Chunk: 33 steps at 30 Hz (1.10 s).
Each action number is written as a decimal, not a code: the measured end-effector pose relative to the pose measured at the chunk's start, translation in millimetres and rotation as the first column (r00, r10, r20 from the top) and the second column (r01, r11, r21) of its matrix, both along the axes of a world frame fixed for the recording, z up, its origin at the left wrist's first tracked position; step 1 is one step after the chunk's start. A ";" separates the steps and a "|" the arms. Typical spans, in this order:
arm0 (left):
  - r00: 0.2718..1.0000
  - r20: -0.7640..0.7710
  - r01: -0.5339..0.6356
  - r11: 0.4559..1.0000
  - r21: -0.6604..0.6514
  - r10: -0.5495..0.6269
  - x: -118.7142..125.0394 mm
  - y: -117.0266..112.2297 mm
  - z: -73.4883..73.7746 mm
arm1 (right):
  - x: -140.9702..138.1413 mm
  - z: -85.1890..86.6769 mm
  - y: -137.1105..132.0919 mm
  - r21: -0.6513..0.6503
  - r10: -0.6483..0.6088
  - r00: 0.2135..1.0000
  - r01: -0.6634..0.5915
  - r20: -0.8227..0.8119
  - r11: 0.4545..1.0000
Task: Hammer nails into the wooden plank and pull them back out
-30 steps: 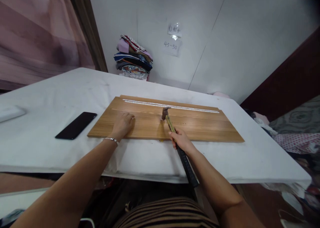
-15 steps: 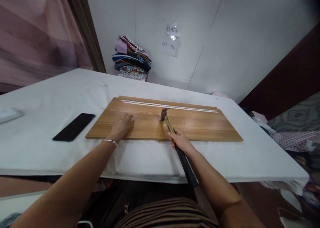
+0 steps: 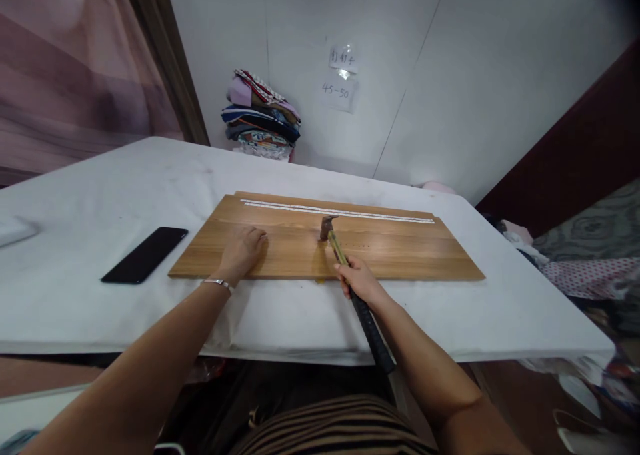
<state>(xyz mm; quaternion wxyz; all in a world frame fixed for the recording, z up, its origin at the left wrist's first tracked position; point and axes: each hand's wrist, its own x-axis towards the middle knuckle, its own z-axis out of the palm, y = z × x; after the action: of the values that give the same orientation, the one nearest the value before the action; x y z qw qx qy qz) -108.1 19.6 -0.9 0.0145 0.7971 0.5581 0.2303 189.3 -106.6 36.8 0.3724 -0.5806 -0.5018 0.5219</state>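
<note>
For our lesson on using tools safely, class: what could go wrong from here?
1. The left hand rests bare on the same board that the hammer is over; a stray blow could hurt it.
2. The right hand grips the hammer partway along, not at its end, so a swing might be weaker.
3. The phone lies beside the board and could be knocked if the board slid.

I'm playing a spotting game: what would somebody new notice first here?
Probably the hammer in the right hand, its head near the middle of the brown board. Next, the black phone left of the board, and the stack of folded cloth by the wall.
</note>
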 end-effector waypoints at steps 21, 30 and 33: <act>0.998 -0.025 0.049 0.999 0.019 -0.049 0.7 1.6 -2.9 | -1.3 6.8 -0.6 -0.025 -0.014 1.000 0.014 0.016 1.000; 0.974 0.108 -0.203 0.979 0.026 0.199 -3.8 1.8 -4.8 | -0.4 -1.0 -2.5 0.000 -0.008 1.000 0.008 -0.010 1.000; 0.922 0.227 -0.309 0.949 -0.061 0.315 -7.6 3.4 -4.7 | 1.1 -4.9 -3.4 -0.002 -0.001 1.000 0.001 -0.014 1.000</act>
<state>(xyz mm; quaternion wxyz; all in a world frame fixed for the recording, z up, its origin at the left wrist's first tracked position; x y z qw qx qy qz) -115.7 23.0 -5.7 0.0530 0.6651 0.6750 0.3150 190.5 -110.0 32.0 0.3755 -0.5776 -0.4986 0.5262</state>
